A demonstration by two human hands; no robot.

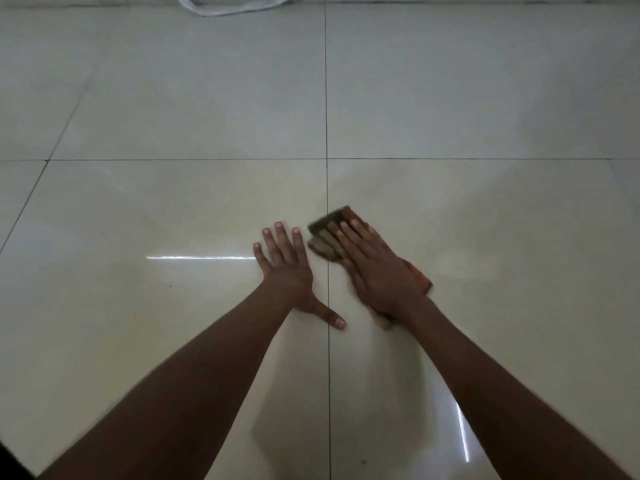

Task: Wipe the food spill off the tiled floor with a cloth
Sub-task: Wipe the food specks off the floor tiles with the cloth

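Observation:
My right hand [375,268] lies flat with straight fingers on a folded brown and orange cloth [323,237], pressing it onto the glossy cream tiled floor [173,209] just right of a dark grout line [327,188]. The cloth sticks out beyond my fingertips and behind my wrist, and the hand is slightly blurred. My left hand [287,268] rests flat on the tile left of that line, fingers spread and thumb pointing right across it, holding nothing. I cannot make out any food spill; a tiny dark speck [170,285] sits to the left.
A white plastic bag or strap [228,5] lies at the far top edge by the wall base. Bright light streaks reflect on the tiles at left [201,258] and lower right [463,434]. Another small speck [363,462] is near the bottom.

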